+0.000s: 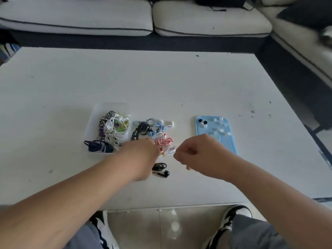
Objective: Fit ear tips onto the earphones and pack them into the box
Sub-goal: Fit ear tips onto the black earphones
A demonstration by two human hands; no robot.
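Both-handed pinch, left hand (142,156) and right hand (199,155), on white earphones (170,150); risks snagging the tangled pile (143,129) beside the box (90,126) and dragging cords across the desk (71,83).

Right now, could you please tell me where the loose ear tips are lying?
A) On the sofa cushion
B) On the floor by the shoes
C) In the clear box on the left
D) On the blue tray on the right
D: the small white and black ear tips lie scattered on the blue tray, to the right of the right hand, which pinches a white earphone.
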